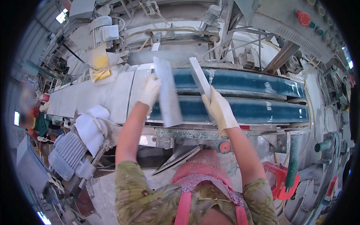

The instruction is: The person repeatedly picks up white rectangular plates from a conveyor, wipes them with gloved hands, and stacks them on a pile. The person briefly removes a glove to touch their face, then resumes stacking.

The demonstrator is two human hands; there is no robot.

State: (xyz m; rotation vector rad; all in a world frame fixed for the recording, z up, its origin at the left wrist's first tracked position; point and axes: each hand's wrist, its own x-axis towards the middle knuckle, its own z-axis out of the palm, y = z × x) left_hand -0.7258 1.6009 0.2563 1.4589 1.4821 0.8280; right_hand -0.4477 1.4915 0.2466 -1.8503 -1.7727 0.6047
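Both my hands wear pale rubber gloves. My left hand grips a long, flat, pale grey tile strip by its left edge; the strip is slightly smeared by motion. My right hand is closed around a second narrow tile strip, which is tilted and shows its white edge. The two strips are held apart, over a wet blue-green conveyor belt and a second parallel belt. Some of my fingers are hidden behind the strips.
A flat pale table adjoins the belts on the left, with a yellow cloth on its far side. Dusty motors stand near left. A control box with a red button overhangs far right. A red plastic container sits near right.
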